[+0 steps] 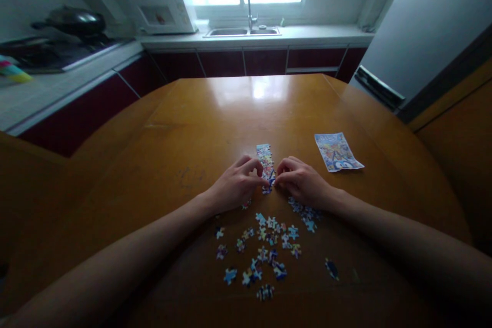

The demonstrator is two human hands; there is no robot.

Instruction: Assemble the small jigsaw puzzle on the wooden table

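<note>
A narrow strip of joined jigsaw puzzle [264,154] lies on the table, running away from me. At its left edge, my left hand [240,182] has curled fingers, and its thumb presses on the lower part of the strip. My right hand [302,182] is closed in a pinch at the strip's lower right edge; the small puzzle piece at its fingertips is mostly hidden. Loose puzzle pieces [262,253] are scattered on the near side of both hands. Another cluster of pieces [309,224] lies partly under my right hand and wrist.
A creased printed picture sheet [338,152] lies to the right on the wooden table [184,113]. One dark piece [331,269] sits apart at the near right. Beyond the table are a counter with a sink [226,32], a wok [77,21] on the stove and a refrigerator [426,25].
</note>
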